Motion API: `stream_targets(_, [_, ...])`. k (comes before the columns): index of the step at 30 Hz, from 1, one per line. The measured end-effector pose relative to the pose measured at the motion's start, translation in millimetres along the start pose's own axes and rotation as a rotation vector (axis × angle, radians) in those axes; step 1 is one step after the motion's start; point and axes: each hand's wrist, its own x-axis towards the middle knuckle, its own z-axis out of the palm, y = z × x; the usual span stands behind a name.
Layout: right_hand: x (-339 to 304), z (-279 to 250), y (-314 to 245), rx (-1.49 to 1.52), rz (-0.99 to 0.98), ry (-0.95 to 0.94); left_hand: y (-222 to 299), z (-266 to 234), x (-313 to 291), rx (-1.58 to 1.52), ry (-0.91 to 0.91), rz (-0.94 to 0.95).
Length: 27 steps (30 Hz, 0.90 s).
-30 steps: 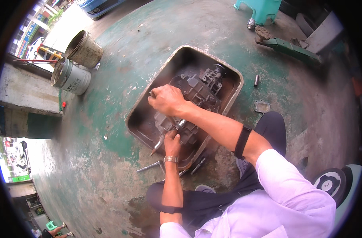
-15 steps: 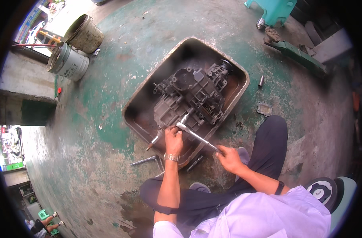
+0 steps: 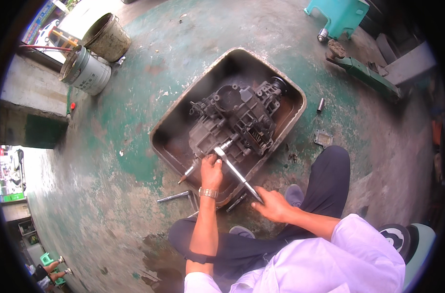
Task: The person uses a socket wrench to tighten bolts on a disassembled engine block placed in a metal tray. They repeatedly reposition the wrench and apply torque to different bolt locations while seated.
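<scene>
A grey metal gearbox (image 3: 210, 129) lies in a deep rectangular pan (image 3: 155, 139) with a worn rim. My right hand (image 3: 272, 205) is wrapped round the handle end of a ratchet wrench (image 3: 237, 174). Its head, with a socket (image 3: 226, 145) on it, points into the near side of the gearbox. My left hand (image 3: 212, 172) is closed with curled fingers at the gearbox's near edge, just left of the ratchet head; what its fingers grip is hidden. Beside it a shaft (image 3: 188, 174) juts out over the pan's rim.
An L-shaped wrench (image 3: 176, 196) and a dark tool (image 3: 237, 202) lie before the pan. To the right are a metal plate (image 3: 323, 138), a loose socket (image 3: 321, 105) and a green jack-like arm (image 3: 371, 75). Two buckets (image 3: 93, 74) stand far left, a turquoise stool (image 3: 340, 17) far right.
My right hand has swung the ratchet handle toward me and to the left. My left hand stays by the ratchet head, and the gearbox stays in place.
</scene>
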Motion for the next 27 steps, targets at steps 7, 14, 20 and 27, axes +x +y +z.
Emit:
stream_targets(7, [73, -80, -99, 0.098, -0.530, 0.432, -32, 6, 16, -0.108, 0.017, -0.063])
stream_targets(14, [163, -91, -178, -0.077, -0.484, 0.497, -20, 3, 17, -0.090, 0.001, -0.070])
stream_targets(20, [65, -60, -90, 0.012, -0.554, 0.590, 14, 1, 0, -0.021, -0.007, -0.040])
stream_targets(27, [8, 21, 41, 0.134, 0.001, 0.356, 21, -1, -6, 0.133, 0.006, 0.001])
